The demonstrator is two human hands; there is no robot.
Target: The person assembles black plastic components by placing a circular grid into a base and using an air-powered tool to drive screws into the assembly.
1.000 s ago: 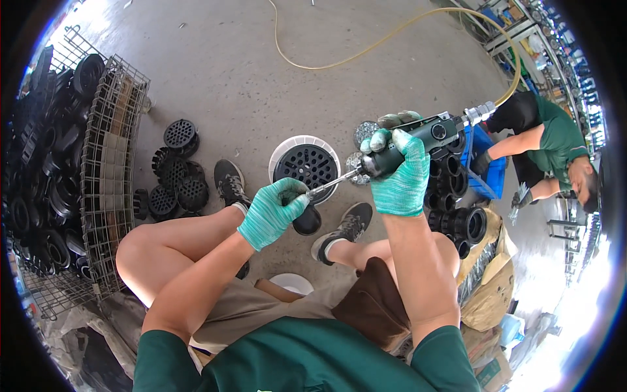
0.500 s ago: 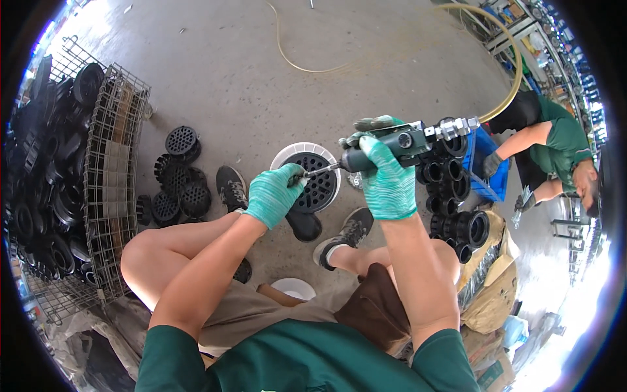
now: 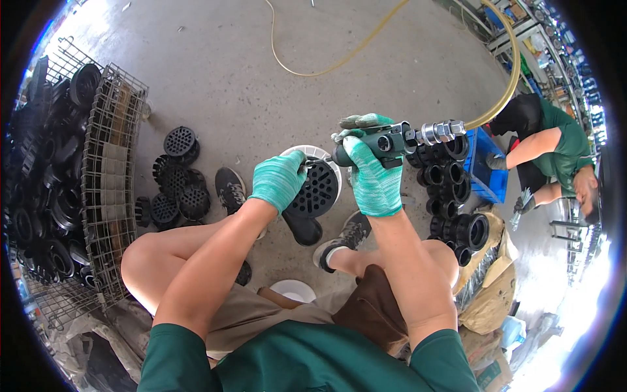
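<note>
My right hand [image 3: 373, 173], in a green knitted glove, is wrapped round a dark green pneumatic screwdriver [image 3: 386, 144]. The tool lies sideways, its bit end toward my left hand. A gold air hose [image 3: 513, 78] runs from its silver coupling [image 3: 439, 132]. My left hand [image 3: 277, 181], gloved too, has its fingers pinched together near the bit; whatever they hold is hidden. Just beneath both hands a round black slotted drain grate [image 3: 319, 191] lies over a white bucket [image 3: 336, 171]. A rounded black part [image 3: 305, 230] sticks out on the near side.
A wire cage [image 3: 110, 176] full of black parts stands at left, with several black grates [image 3: 179, 140] beside it. Black pipe fittings [image 3: 450, 183] are stacked at right by a blue crate [image 3: 486, 166]. A co-worker [image 3: 565, 137] bends there. My shoes flank the bucket.
The screwdriver and my right hand have shifted slightly left and up. My left hand has risen a little, and the bit shows less. The air hose has swung.
</note>
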